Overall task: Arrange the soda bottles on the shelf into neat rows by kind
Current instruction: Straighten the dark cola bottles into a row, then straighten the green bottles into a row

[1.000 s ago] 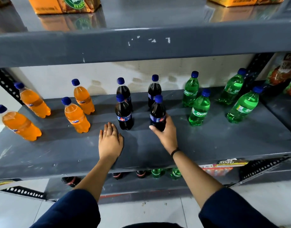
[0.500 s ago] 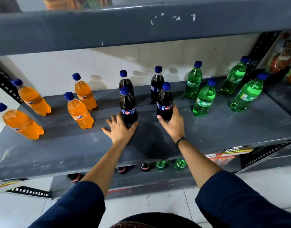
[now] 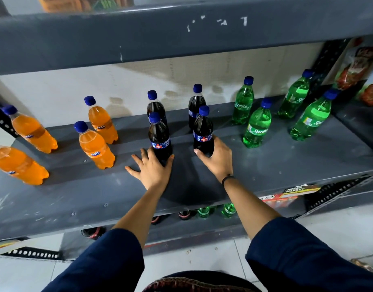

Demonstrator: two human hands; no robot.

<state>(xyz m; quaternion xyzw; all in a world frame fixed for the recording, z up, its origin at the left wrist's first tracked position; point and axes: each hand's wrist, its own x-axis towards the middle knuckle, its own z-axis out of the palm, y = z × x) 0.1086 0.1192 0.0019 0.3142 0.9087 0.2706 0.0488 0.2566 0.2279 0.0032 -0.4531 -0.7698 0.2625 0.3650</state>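
The left hand [image 3: 151, 171] is lying spread and released against the front left cola [image 3: 159, 138] on the shelf [image 3: 265, 165]; the right hand [image 3: 217, 159] is grasping the front right cola [image 3: 203, 131].

Both arms had dark navy blue fabric sleeves [image 3: 101, 262] pushed up past the elbows. Right wrist wore a thin black band bracelet [image 3: 227, 178], nothing else on.
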